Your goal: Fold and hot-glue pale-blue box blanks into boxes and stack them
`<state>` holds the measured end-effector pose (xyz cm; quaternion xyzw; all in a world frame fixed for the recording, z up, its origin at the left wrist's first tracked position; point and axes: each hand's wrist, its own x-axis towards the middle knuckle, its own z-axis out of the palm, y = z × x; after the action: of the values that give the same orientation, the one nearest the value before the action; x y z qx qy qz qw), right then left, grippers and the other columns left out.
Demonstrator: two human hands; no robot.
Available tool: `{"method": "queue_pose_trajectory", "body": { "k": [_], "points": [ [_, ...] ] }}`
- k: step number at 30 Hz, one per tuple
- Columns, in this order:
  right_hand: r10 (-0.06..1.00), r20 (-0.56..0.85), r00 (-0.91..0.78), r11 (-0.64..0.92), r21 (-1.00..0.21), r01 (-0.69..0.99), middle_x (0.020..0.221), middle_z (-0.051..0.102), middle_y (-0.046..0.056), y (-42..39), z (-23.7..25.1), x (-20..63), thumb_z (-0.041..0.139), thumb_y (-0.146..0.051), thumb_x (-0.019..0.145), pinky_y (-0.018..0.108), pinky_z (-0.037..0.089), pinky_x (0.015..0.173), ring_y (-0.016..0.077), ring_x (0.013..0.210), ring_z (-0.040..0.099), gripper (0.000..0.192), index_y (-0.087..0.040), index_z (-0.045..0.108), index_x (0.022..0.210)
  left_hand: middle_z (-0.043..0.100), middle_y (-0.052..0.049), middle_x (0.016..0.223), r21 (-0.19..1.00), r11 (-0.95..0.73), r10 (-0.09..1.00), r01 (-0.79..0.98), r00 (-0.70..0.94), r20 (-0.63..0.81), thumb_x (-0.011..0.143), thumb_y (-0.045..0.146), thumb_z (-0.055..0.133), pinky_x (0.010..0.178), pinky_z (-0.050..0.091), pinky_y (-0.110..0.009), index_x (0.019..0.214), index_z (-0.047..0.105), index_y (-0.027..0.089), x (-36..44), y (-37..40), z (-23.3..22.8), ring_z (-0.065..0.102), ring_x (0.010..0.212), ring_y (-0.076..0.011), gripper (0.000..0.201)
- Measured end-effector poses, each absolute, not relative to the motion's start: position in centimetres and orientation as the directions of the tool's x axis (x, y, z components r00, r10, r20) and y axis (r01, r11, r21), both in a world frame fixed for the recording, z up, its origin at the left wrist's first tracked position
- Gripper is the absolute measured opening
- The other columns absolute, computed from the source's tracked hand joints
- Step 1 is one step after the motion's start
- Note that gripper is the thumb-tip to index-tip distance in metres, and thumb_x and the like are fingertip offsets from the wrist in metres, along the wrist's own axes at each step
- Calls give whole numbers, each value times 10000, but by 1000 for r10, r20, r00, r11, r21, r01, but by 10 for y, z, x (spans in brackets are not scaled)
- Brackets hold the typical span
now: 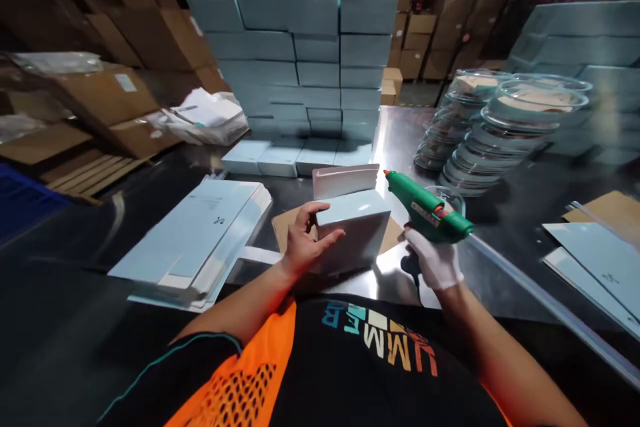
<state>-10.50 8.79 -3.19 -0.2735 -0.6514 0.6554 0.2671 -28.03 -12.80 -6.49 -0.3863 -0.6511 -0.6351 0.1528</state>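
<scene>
Left hand (304, 241) has the box (357, 233) pinched at its left end. Right hand (434, 261) is wrapped round a glue gun (425, 205).

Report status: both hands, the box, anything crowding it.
Left hand bare, curled round the light blue box's left end. Right hand gloved, gripping green glue gun, nozzle near upright panel. Stacked boxes beyond.
</scene>
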Motion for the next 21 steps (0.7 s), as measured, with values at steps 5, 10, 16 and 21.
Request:
{"method": "queue_pose_trajectory", "body": {
  "k": [5, 10, 16, 21],
  "points": [
    [597, -189, -780, -96, -982, 164, 637, 736, 94, 93, -52, -126, 649, -730, 930, 360, 584, 494, 237, 518, 675, 540, -195, 701, 873, 759, -46, 1049, 754, -179, 311, 632, -691, 653, 801, 694, 916, 807, 563, -305, 1179, 728, 236, -287, -136, -62, 717, 917, -212, 622],
    [671, -49, -740, 150, -968, 201, 651, 724, 77, 114, -49, -118, 757, -632, 908, 422, 662, 807, 304, 817, 794, 446, -243, 644, 721, 746, -48, 980, 831, -183, 357, 525, -752, 554, 795, 802, 854, 696, 511, -296, 1157, 730, 225, -290, -139, -61, 663, 776, -192, 692],
    [534, 231, -813, 268, -959, -96, 1423, 743, 148, 87, -16, -140, 743, -758, 856, 470, 557, 1169, 317, 1353, 692, 796, -214, 640, 1428, 756, -78, 1011, 800, -214, 415, 561, -689, 594, 761, 888, 809, 780, 558, -349, 1120, 721, 226, -287, -129, -65, 707, 873, -240, 757],
    [394, 283, -874, 331, -931, -152, 1306, 775, 134, 77, -9, -150, 771, -775, 857, 520, 572, 1137, 335, 1233, 719, 747, -210, 657, 1333, 741, -109, 1123, 760, -237, 443, 605, -629, 638, 836, 805, 806, 921, 596, -416, 1064, 707, 227, -282, -125, -65, 742, 1044, -284, 630]
  ]
}}
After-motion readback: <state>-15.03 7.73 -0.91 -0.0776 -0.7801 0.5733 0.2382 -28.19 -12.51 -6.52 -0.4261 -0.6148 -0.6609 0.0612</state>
